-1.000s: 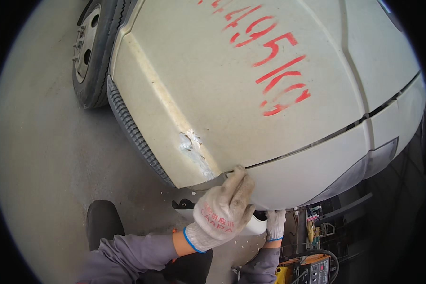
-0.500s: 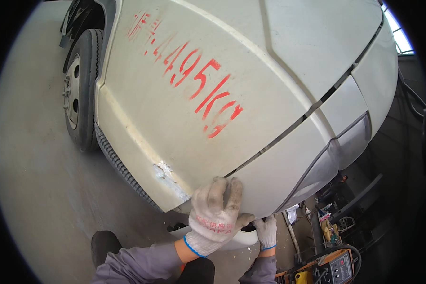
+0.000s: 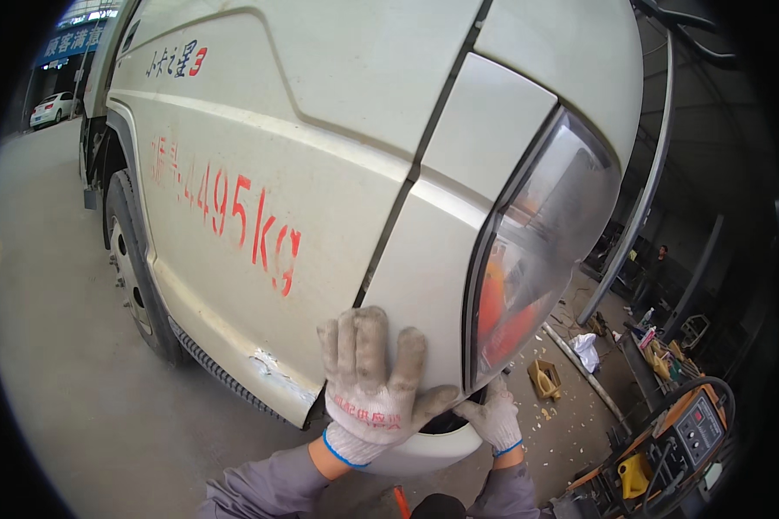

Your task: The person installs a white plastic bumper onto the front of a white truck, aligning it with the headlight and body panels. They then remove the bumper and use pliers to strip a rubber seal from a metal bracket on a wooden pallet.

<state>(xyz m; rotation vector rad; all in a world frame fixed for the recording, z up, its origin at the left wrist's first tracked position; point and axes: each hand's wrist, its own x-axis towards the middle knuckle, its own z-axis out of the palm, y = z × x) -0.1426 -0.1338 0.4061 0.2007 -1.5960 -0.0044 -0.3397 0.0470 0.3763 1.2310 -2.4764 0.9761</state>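
Both my hands wear white knitted gloves with blue cuffs. My left hand (image 3: 374,381) lies with its fingers stretched out flat against the pale corner panel (image 3: 428,259) of a truck cab, near the lower end of the dark gap beside the door (image 3: 234,298). Right of it, my right hand (image 3: 496,417) is at the panel's lower edge, just under the clear headlight (image 3: 541,242). Its fingertips reach into a dark opening and are partly hidden. Beneath both hands curves a pale bumper section (image 3: 437,451).
Chipped paint (image 3: 273,372) marks the door's lower edge, and a front wheel (image 3: 130,268) stands behind it. On the right are an orange machine with a control panel (image 3: 697,428), a long pipe (image 3: 584,372) and a yellow open box (image 3: 544,379). A person (image 3: 662,259) is farther back.
My view has tilted up and shifted, showing more of the headlight and cab side. My left hand's fingers have straightened and spread on the panel. My right hand stays beneath the headlight.
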